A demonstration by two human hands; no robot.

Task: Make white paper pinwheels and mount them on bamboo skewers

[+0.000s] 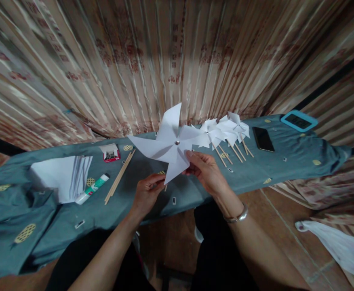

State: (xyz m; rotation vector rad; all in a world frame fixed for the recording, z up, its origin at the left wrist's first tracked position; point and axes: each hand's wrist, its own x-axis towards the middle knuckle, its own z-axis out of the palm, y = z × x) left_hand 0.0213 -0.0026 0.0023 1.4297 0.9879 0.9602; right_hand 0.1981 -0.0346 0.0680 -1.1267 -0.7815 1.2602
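Note:
A white paper pinwheel point(161, 146) with a shiny metal pin at its centre is held up in front of me. My right hand point(207, 173) pinches it at the lower right, thumb on the front of the paper and fingers behind. Below it, my left hand point(148, 195) has its fingers closed at the tip of the lower blade. A short bit of wooden stick shows just under that tip; the rest is hidden. More finished pinwheels point(213, 134) on wooden sticks lie overlapping to the right, beyond my right hand.
Left on the green cloth-covered table point(192, 198) are stacked white paper point(55, 173), a glue stick point(92, 189), loose wooden sticks point(119, 178) and a red box of metal pins point(111, 155). A phone point(263, 139) and a blue-framed digital clock point(299, 120) lie right. Curtains point(177, 52) hang behind.

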